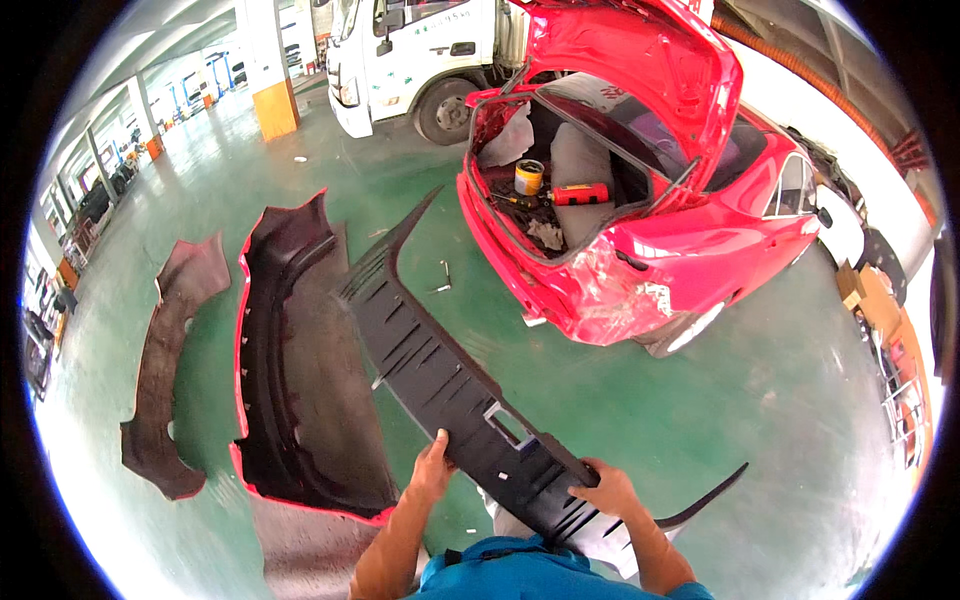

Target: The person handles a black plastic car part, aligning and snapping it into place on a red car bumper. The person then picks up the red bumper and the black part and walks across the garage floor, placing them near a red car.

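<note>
A long black plastic car trim panel (pixel 430 372) stretches diagonally in front of me, with slots, a rectangular cut-out and pointed, curved ends. My left hand (pixel 432 468) grips its near left edge, thumb on top. My right hand (pixel 606 489) is closed round the opposite edge, just past the cut-out. The fingers under the panel are hidden. To the left a red bumper cover (pixel 243 350) lies with its black inner side up, partly on a brown mat (pixel 330 350). Farther left is a dull brownish-grey bumper piece (pixel 165 350).
A red car (pixel 700 235) stands ahead with its boot lid raised and rear bumper off; a yellow tub (pixel 529 177) and red bottle-shaped object (pixel 580 194) sit in the boot. A small tool (pixel 442 277) lies on the green floor. Behind are a white truck (pixel 420 65) and a pillar (pixel 275 108); cardboard boxes (pixel 878 300) stand right.
</note>
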Motion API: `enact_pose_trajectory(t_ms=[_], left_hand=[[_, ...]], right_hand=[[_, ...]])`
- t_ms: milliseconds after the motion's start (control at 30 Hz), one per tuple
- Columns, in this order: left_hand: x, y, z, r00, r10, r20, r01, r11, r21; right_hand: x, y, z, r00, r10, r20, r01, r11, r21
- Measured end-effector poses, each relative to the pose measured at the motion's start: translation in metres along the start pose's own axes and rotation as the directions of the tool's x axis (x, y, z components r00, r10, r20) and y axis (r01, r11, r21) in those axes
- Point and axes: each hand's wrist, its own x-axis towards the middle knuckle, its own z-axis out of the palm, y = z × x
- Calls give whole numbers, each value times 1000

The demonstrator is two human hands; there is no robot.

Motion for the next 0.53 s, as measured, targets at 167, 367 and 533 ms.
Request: enact_pose_trajectory(t_ms=[167, 367, 533], left_hand=[[86, 16, -84, 975, -106, -195, 164, 935, 314], [73, -5, -280, 775, -365, -516, 467, 881, 78], [63, -20, -305, 703, -298, -646, 552, 801, 231]], right_hand=[[151, 24, -27, 995, 40, -86, -27, 988, 150], [293, -35, -89, 986, 59, -156, -16, 965, 261], [395, -108, -120, 963, 171, -210, -68, 905, 420]])
